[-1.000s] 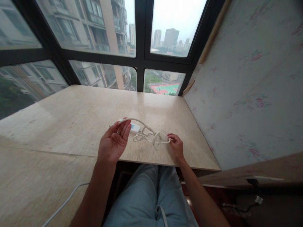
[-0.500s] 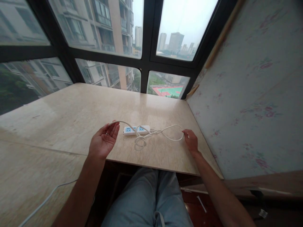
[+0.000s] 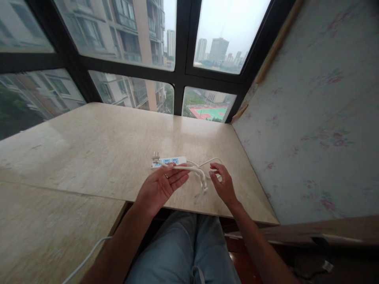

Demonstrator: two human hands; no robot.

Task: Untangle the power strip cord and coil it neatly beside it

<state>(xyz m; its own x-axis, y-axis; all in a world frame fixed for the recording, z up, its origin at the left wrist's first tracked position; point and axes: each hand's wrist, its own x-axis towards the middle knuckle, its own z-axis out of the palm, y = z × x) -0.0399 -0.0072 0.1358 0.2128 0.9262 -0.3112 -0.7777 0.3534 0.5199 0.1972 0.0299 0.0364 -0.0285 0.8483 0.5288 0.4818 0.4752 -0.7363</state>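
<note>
A white power strip (image 3: 180,160) with blue sockets lies on the stone sill, partly hidden by my left hand (image 3: 160,188). That hand is palm up, its thumb pressing the white cord (image 3: 192,169) against the fingers. The cord's plug (image 3: 155,157) sticks out past the thumb, prongs upward, over the strip's left end. From the fingers, the cord bends down to the right in a bunch blurred by motion. My right hand (image 3: 224,184) is beside a cord loop, thumb and fingers apart with nothing visibly gripped. Part of that loop passes behind its fingers.
The pale sill (image 3: 97,146) ends at a front edge above my legs (image 3: 177,246). Dark-framed windows (image 3: 179,59) stand behind it, and a flowered wall (image 3: 310,118) bounds the right. Another white cable (image 3: 85,258) runs along the lower left.
My left hand has moved right with the cord, bringing the plug into view over the strip. My right hand has let go of the loop and shifted left.
</note>
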